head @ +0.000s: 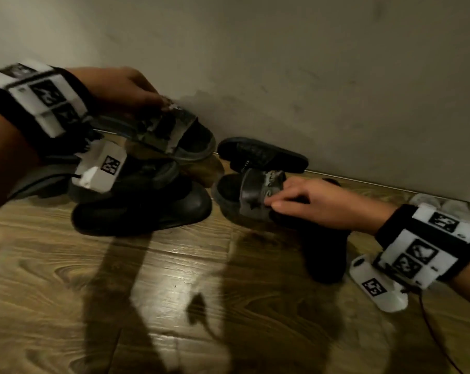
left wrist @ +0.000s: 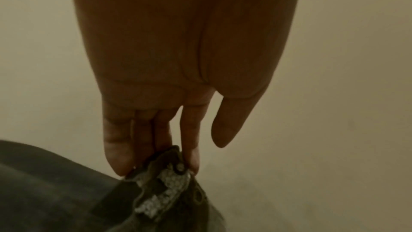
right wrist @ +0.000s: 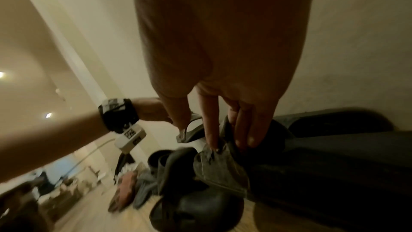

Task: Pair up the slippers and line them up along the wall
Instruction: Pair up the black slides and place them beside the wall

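My left hand (head: 155,102) pinches the sequinned strap of a grey slipper (head: 180,136) and holds it off the floor close to the wall (head: 309,76). In the left wrist view my fingertips (left wrist: 191,163) close on that strap (left wrist: 165,188). My right hand (head: 278,199) grips the strap of a matching grey slipper (head: 242,195), which lies on the wooden floor (head: 174,279). The right wrist view shows my fingers (right wrist: 243,135) hooked over that grey strap (right wrist: 220,167). A black slipper (head: 261,155) lies against the wall just behind it.
A dark shoe-like slipper (head: 142,211) lies on the floor under my left wrist. Pale slippers (head: 441,205) sit by the wall at the far right. More footwear (right wrist: 133,188) is heaped further left in the right wrist view.
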### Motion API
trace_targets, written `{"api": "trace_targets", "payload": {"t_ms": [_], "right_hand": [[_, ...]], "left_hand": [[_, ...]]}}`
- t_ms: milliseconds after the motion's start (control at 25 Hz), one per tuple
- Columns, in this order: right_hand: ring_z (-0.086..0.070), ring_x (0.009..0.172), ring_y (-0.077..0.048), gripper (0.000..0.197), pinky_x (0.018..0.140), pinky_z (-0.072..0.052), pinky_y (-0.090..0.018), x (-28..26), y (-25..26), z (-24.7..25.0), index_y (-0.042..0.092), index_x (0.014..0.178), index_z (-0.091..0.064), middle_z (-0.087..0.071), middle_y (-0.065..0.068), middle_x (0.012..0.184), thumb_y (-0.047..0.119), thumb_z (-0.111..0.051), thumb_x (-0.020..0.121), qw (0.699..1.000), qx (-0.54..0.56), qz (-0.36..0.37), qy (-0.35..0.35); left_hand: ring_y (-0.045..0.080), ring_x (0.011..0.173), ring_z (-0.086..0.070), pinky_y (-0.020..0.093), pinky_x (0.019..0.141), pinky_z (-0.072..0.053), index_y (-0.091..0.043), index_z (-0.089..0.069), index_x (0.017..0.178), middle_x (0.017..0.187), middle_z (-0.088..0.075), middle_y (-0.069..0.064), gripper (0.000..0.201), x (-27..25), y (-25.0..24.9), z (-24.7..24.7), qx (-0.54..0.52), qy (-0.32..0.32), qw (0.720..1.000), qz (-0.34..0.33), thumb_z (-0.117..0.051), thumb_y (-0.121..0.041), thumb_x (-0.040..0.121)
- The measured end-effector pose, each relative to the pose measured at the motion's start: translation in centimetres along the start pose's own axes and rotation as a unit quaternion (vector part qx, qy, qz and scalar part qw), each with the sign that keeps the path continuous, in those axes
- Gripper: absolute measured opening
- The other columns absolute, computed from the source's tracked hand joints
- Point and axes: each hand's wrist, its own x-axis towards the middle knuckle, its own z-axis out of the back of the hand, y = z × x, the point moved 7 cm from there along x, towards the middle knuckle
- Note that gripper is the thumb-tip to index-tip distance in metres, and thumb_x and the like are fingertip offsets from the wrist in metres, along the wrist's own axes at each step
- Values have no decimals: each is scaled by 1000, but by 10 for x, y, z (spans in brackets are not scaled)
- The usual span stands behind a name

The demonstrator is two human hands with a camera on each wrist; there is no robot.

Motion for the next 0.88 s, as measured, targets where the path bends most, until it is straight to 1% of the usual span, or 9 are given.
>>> {"api": "trace_targets", "payload": {"t_ms": [120,240,320,400,480,560,640,760,880], "right_hand": [[-59,101,9,39,87,-43,-4,-55,-22,35,33,114,-71,-67,18,106,53,-55,85,982,160,-47,-91],[-65,102,1,39,84,-50,-14,-110,-58,58,26,115,-71,-70,15,116,46,-59,85,937,283,-97,-181],[-69,95,-6,40,87,-50,-23,-144,-90,62,23,117,-70,-73,10,108,45,-61,86,905,333,-148,-219],[-68,99,-11,38,97,-49,-34,-171,-123,58,23,120,-67,-72,6,110,44,-61,89,884,344,-202,-241],[-65,108,-16,39,101,-48,-38,-186,-148,46,26,121,-66,-70,3,117,47,-60,89,879,326,-252,-240],[-64,108,-16,40,96,-50,-34,-193,-165,31,29,123,-63,-69,7,115,50,-59,89,882,310,-278,-219],[-61,110,-12,47,90,-47,-28,-192,-176,15,28,129,-59,-63,14,116,52,-58,88,893,280,-294,-193],[-51,123,-12,56,98,-37,-26,-173,-180,-11,20,134,-56,-56,9,130,53,-56,89,912,250,-285,-154],[-55,122,-16,50,108,-39,-34,-144,-165,-31,11,126,-63,-62,-3,132,47,-56,92,910,310,-242,-130]], "left_hand": [[18,86,-68,49,95,-50,-43,-70,94,92,-73,-11,54,-28,-36,11,-20,-23,999,-32,-50,-82,62],[15,87,-70,47,95,-51,-51,-69,93,89,-75,-16,64,-46,-85,-1,-56,-2,996,-73,-50,-92,48],[17,92,-72,46,97,-51,-47,-71,96,93,-76,-13,63,-56,-127,-22,-102,40,988,-110,-59,-86,48],[21,101,-70,45,100,-49,-35,-72,103,105,-75,-4,48,-67,-168,-55,-143,93,976,-138,-64,-63,66],[24,104,-67,32,93,-54,-27,-69,107,113,-71,5,24,-66,-197,-90,-176,108,967,-148,-61,-34,86],[27,104,-65,29,88,-54,-20,-66,113,117,-68,13,23,-63,-215,-123,-209,112,961,-141,-55,-16,93],[26,102,-64,35,92,-51,-17,-64,117,118,-66,15,26,-60,-224,-143,-229,132,955,-131,-55,-14,93],[21,102,-66,38,96,-51,-22,-63,119,116,-68,8,28,-52,-222,-139,-223,141,956,-133,-58,-20,91],[17,95,-68,28,83,-56,-22,-63,119,110,-70,4,29,-50,-214,-120,-236,110,957,-126,-59,-20,90]]}}
